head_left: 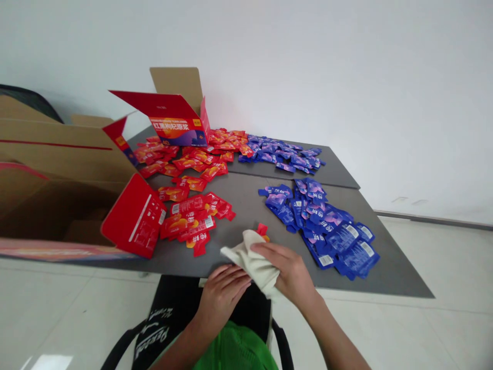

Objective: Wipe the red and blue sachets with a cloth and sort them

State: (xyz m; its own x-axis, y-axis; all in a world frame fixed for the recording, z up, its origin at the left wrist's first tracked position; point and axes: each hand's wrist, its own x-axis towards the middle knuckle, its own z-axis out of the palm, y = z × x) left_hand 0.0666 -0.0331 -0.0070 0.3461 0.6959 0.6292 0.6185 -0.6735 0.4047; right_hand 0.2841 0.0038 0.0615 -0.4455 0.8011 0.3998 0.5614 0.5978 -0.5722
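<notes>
A cream-white cloth [257,264] is gripped in my right hand [295,272], bunched between thumb and fingers, above the table's near edge. Just beyond the cloth peeks part of a red pouch [262,230]; the cloth hides the rest. My left hand [225,294] lies at the near edge with its fingers stretched out, their tips close beside the cloth. I cannot tell whether those fingertips touch anything beneath it. Left of the hands lie several red pouches [188,218]. To the right is an overlapping pile of blue pouches [327,226].
An open red carton [175,119] stands at the back left of the grey table [239,192]. Nearer, a large open carton [134,221] occupies the left side. More red pouches [198,156] and blue pouches [285,152] lie at the back. A white wall rises behind.
</notes>
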